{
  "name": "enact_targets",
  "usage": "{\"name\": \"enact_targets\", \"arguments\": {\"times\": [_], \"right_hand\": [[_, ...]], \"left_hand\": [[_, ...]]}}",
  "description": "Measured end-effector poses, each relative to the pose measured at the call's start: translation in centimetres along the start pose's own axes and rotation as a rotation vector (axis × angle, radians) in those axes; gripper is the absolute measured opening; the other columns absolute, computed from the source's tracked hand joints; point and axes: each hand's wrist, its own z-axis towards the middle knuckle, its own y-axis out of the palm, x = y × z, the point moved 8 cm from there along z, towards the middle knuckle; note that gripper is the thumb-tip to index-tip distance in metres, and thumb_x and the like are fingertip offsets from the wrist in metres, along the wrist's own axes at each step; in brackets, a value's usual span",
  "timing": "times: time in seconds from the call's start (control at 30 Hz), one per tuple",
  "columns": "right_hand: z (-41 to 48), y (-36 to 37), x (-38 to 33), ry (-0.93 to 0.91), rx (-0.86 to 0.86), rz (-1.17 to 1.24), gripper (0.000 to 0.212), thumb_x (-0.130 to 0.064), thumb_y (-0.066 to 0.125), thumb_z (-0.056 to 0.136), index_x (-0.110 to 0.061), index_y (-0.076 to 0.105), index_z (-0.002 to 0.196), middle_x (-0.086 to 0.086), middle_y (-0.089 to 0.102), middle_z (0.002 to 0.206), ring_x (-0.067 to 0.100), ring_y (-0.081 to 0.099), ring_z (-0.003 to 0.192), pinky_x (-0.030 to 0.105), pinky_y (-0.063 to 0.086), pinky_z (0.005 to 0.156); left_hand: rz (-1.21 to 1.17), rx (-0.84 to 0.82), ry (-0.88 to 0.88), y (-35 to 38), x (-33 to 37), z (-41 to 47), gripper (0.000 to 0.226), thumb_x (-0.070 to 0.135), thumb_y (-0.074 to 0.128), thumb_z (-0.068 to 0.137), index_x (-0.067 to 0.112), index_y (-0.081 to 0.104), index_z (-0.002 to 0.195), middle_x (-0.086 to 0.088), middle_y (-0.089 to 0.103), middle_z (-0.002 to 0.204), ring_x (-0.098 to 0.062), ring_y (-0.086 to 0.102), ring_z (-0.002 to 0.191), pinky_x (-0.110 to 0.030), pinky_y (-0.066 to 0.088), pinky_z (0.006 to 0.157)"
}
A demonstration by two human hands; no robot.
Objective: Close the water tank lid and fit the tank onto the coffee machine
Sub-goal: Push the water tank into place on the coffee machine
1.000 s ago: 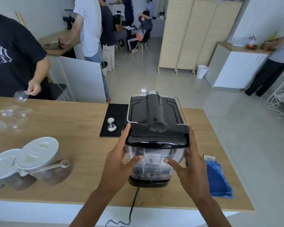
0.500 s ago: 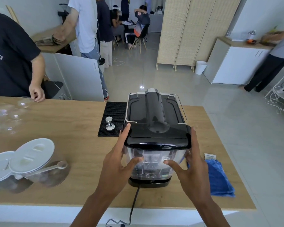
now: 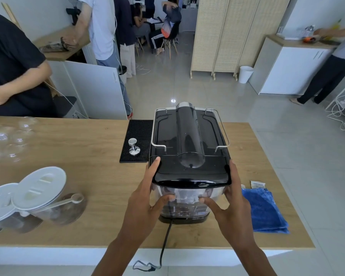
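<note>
Your wooden bench carries the black coffee machine, its back facing you. The clear water tank stands upright against that back, black lid down flat on top. Your left hand grips the tank's left side, thumb on the front wall, fingers up the lid's edge. Your right hand clasps the right side likewise. Blue cloth lies just right of the tank. Steel tamper stands on the black mat, left of the machine.
</note>
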Motion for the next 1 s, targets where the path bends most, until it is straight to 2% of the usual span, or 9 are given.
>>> {"name": "enact_targets", "arguments": {"times": [0.17, 0.27, 0.37, 0.5, 0.57, 0.7, 0.77, 0.83, 1.0], "right_hand": [[0.0, 0.1, 0.4, 0.001, 0.008, 0.0, 0.116, -0.026, 0.084, 0.074, -0.056, 0.003, 0.151, -0.012, 0.052, 0.148, 0.019, 0.057, 0.129, 0.042, 0.047, 0.108], [0.0, 0.1, 0.3, 0.005, 0.013, 0.015, 0.113, -0.028, 0.084, 0.074, -0.056, 0.005, 0.151, -0.012, 0.052, 0.148, 0.02, 0.057, 0.128, 0.046, 0.048, 0.107], [0.0, 0.2, 0.5, -0.001, 0.009, 0.022, 0.113, -0.026, 0.084, 0.075, -0.055, 0.006, 0.151, -0.013, 0.054, 0.145, 0.018, 0.059, 0.126, 0.045, 0.049, 0.106], [-0.1, 0.2, 0.6, -0.011, 0.02, 0.019, 0.113, -0.028, 0.083, 0.074, -0.053, 0.005, 0.152, -0.012, 0.054, 0.145, 0.016, 0.059, 0.125, 0.039, 0.048, 0.106], [-0.1, 0.3, 0.8, -0.017, 0.029, 0.02, 0.112, -0.031, 0.082, 0.074, -0.053, 0.005, 0.153, -0.013, 0.055, 0.144, 0.016, 0.059, 0.124, 0.034, 0.048, 0.104], [-0.2, 0.5, 1.1, -0.03, 0.041, 0.021, 0.115, -0.026, 0.083, 0.076, -0.053, 0.002, 0.152, -0.013, 0.055, 0.143, 0.015, 0.059, 0.124, 0.026, 0.045, 0.1], [-0.3, 0.6, 1.2, -0.038, 0.047, 0.015, 0.116, -0.024, 0.083, 0.076, -0.053, 0.001, 0.153, -0.012, 0.054, 0.144, 0.016, 0.058, 0.125, 0.026, 0.044, 0.101], [-0.2, 0.7, 1.3, -0.036, 0.049, 0.014, 0.116, -0.024, 0.083, 0.076, -0.052, 0.001, 0.153, -0.009, 0.053, 0.147, 0.018, 0.058, 0.127, 0.028, 0.045, 0.101], [-0.3, 0.7, 1.5, -0.031, 0.051, 0.06, 0.113, -0.026, 0.082, 0.078, -0.052, 0.002, 0.153, -0.013, 0.049, 0.15, 0.015, 0.055, 0.129, 0.023, 0.043, 0.101]], "left_hand": [[0.016, -0.006, 0.002, 0.1, -0.2, 0.0, 0.085, 0.036, 0.07, 0.085, 0.06, 0.018, 0.147, -0.014, 0.062, 0.134, -0.019, 0.06, 0.119, -0.022, 0.043, 0.105], [0.024, 0.0, -0.002, 0.2, -0.2, -0.1, 0.087, 0.033, 0.072, 0.085, 0.063, 0.017, 0.146, 0.014, 0.052, 0.148, -0.007, 0.055, 0.128, -0.006, 0.035, 0.106], [0.02, 0.008, 0.009, 0.2, 0.1, -0.1, 0.086, 0.032, 0.072, 0.086, 0.064, 0.018, 0.145, 0.036, 0.04, 0.148, -0.001, 0.048, 0.132, -0.009, 0.034, 0.109], [0.029, 0.02, 0.017, 0.1, 0.0, -0.2, 0.085, 0.036, 0.07, 0.086, 0.063, 0.016, 0.146, 0.006, 0.048, 0.153, -0.012, 0.053, 0.13, -0.018, 0.037, 0.111], [0.047, 0.025, 0.003, 0.2, -0.3, -0.2, 0.086, 0.036, 0.07, 0.086, 0.065, 0.015, 0.145, -0.011, 0.052, 0.147, -0.016, 0.057, 0.126, -0.013, 0.037, 0.109], [0.078, 0.045, 0.007, 0.5, -1.0, -0.3, 0.083, 0.047, 0.067, 0.087, 0.064, 0.01, 0.145, 0.003, 0.044, 0.156, -0.008, 0.054, 0.13, 0.002, 0.029, 0.1], [0.075, 0.046, 0.01, 0.6, -1.3, -0.3, 0.082, 0.05, 0.065, 0.088, 0.064, 0.009, 0.146, -0.009, 0.051, 0.149, -0.018, 0.057, 0.129, 0.002, 0.028, 0.1], [0.069, 0.048, 0.016, 0.7, -1.3, -0.4, 0.082, 0.047, 0.065, 0.089, 0.064, 0.008, 0.146, -0.027, 0.053, 0.137, -0.03, 0.061, 0.12, 0.0, 0.032, 0.102], [0.068, 0.074, 0.044, 0.6, -0.9, -0.8, 0.083, 0.044, 0.066, 0.089, 0.062, 0.01, 0.147, -0.034, 0.049, 0.129, -0.044, 0.055, 0.117, -0.023, 0.042, 0.109]]}}
